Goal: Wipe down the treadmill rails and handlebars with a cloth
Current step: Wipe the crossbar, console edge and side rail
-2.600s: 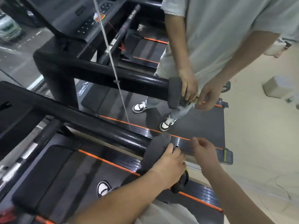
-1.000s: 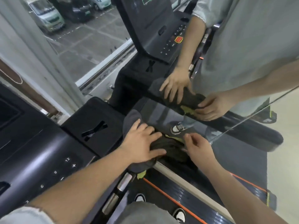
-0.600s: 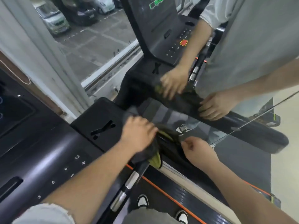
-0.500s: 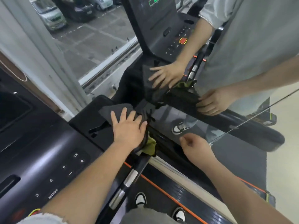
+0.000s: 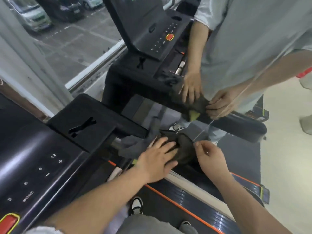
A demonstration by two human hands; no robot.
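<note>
A dark grey cloth (image 5: 184, 150) with a yellow-green underside lies bunched over the black handrail (image 5: 189, 168) where it leaves the console arm (image 5: 108, 125). My left hand (image 5: 157, 159) presses flat on the cloth with its fingers spread. At the cloth's right edge my right hand (image 5: 208, 157) has curled fingers, with thumb and forefinger pinching the fabric. Most of the rail under the cloth is hidden.
My treadmill's console (image 5: 33, 166), with a red button (image 5: 8, 223), fills the left. An orange-striped side rail (image 5: 168, 199) runs below, beside my shoe (image 5: 136, 205). On the neighbouring treadmill's rail (image 5: 244, 126), another person's hands (image 5: 192, 92) work a cloth. A window is upper left.
My left hand has slid right with the cloth, from the console arm's corner onto the handrail. My right hand has stayed at the cloth's right edge. The other person's hands shifted right too.
</note>
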